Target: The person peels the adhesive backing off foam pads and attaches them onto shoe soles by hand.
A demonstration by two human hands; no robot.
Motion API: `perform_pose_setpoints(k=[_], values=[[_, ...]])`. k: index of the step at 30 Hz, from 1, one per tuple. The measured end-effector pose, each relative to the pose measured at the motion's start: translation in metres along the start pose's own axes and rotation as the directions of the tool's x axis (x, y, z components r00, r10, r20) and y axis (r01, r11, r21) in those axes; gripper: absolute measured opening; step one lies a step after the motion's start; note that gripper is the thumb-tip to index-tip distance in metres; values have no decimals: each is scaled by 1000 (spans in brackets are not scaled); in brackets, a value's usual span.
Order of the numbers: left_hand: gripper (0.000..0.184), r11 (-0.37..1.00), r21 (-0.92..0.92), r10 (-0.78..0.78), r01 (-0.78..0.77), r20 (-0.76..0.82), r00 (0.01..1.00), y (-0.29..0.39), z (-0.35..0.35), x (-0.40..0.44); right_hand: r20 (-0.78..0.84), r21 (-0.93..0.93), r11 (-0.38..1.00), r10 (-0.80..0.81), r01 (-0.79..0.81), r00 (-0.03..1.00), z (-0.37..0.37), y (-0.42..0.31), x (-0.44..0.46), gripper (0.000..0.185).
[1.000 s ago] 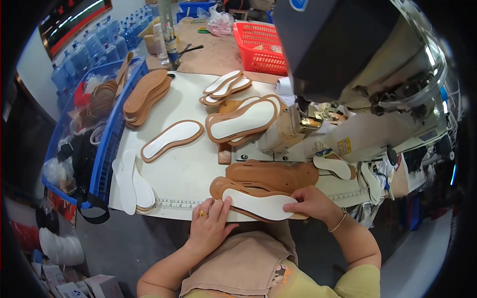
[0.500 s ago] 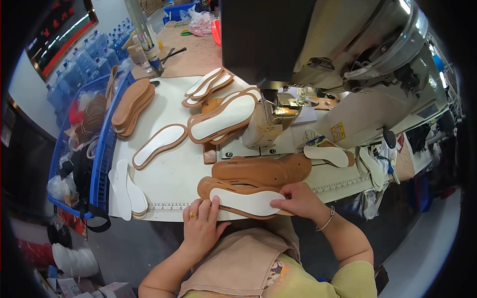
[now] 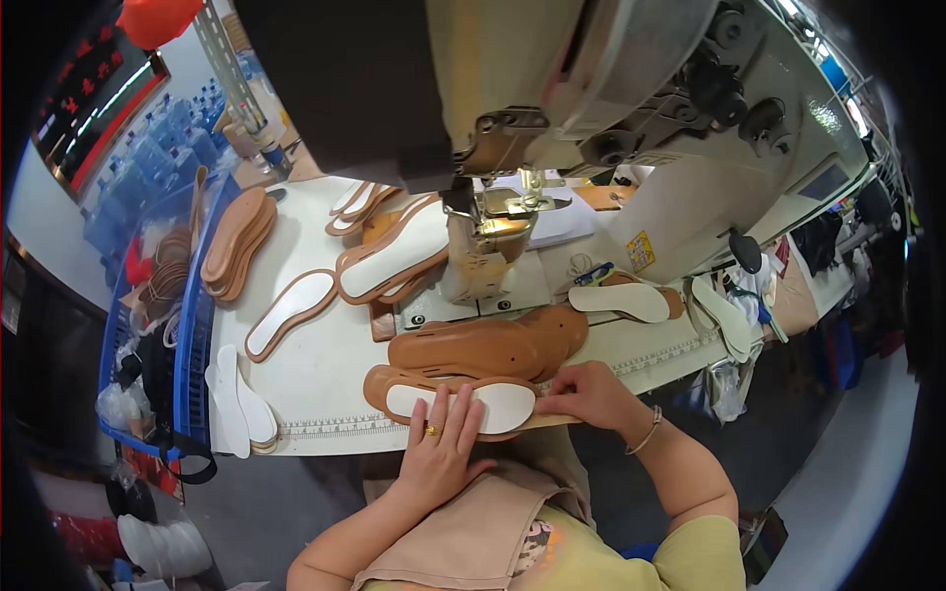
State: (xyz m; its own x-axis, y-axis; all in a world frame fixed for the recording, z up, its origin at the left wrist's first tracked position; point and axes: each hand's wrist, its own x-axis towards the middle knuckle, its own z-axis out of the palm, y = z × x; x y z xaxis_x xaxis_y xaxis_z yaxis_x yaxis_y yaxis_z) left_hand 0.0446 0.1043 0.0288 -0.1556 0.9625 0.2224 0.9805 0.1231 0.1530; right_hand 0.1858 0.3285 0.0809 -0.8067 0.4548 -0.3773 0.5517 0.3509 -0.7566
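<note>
A brown insole with a white layer on top [image 3: 507, 407] lies at the table's front edge. My left hand [image 3: 440, 443] rests with its fingers stretched flat across the white layer. At the insole's right end is my right hand [image 3: 589, 401], its thumb and fingertips pinched together; what is between them is too small to make out. Just behind the insole lie brown insoles [image 3: 463, 348]. Farther back, brown insoles with white tops [image 3: 399, 256] overlap beside the sewing machine [image 3: 488, 241], and a single one [image 3: 292, 313] lies to their left.
A blue basket [image 3: 193, 364] of bags and brown pieces stands at the left, near a stack of brown insoles [image 3: 239, 241]. White insoles [image 3: 234, 404] lie at the front left. More white-topped pieces [image 3: 621, 302] lie right of the machine. A ruler strip [image 3: 335, 426] runs along the front edge.
My left hand has moved from the insole's left edge onto its white layer. My right thumb has come off the white layer to the insole's right end. The view has shifted.
</note>
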Motion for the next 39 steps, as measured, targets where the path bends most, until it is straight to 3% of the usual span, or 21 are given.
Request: perform_pose_setpoints(k=[4, 6, 8, 12, 14, 15, 16, 19, 22, 24, 26, 28, 33, 35, 39], values=[[96, 1000, -17, -21, 22, 1, 1000, 1, 1, 0, -28, 16, 1000, -3, 3, 1000, -29, 16, -24, 27], [94, 1000, -22, -22, 22, 15, 1000, 3, 0, 1, -27, 68, 987, 150, -147, 988, -46, 26, -37, 26], [89, 997, 57, 48, -48, 4, 999, 6, -5, 4, -65, -4, 987, 159, -159, 985, -64, 33, -53, 24], [85, 998, 61, 25, -30, 70, 997, 12, -12, 10, -101, -124, 974, 177, -189, 979, -93, 80, -87, 21], [85, 996, 80, 35, -40, 69, 997, 15, -15, 13, -163, -189, 925, 300, -329, 940, -95, 77, -102, 24], [85, 996, 79, 37, -43, 70, 997, 18, -14, 16, -320, -276, 889, 273, -365, 907, -82, 82, -112, 33], [84, 996, 82, 38, -45, 75, 996, 20, -14, 19, -320, -277, 889, 272, -364, 907, -76, 82, -116, 33], [85, 996, 54, 68, -72, 66, 995, 20, -3, 26, -448, -332, 930, -9, -157, 894, -56, 77, -113, 38], [83, 993, -38, 113, -110, 83, 990, 13, -13, 33, -525, -99, 993, -106, 63, 844, -20, 67, -90, 29], [81, 993, -107, 53, -47, 57, 997, 3, -22, 31, -498, -177, 956, -293, 235, 816, 1, 46, -74, 28], [81, 999, -28, -39, 41, 45, 998, -7, -23, 27, -443, -319, 878, -471, 357, 763, 20, 24, -57, 33], [80, 998, -53, 29, -30, -26, 999, -14, -20, 21, -364, -391, 777, -623, 494, 692, 33, 16, -41, 36], [61, 974, -167, 119, -153, -197, 973, -19, -14, 13, -407, -317, 722, -689, 615, 599, 46, 3, -9, 35], [58, 971, -160, 140, -179, -229, 963, -22, -17, 13, -458, -100, 777, -590, 622, 664, 52, 8, 0, 28], [48, 968, -166, 136, -188, -286, 949, -22, -18, 17, -495, -148, 782, -589, 606, 639, 60, 17, 3, 30]])
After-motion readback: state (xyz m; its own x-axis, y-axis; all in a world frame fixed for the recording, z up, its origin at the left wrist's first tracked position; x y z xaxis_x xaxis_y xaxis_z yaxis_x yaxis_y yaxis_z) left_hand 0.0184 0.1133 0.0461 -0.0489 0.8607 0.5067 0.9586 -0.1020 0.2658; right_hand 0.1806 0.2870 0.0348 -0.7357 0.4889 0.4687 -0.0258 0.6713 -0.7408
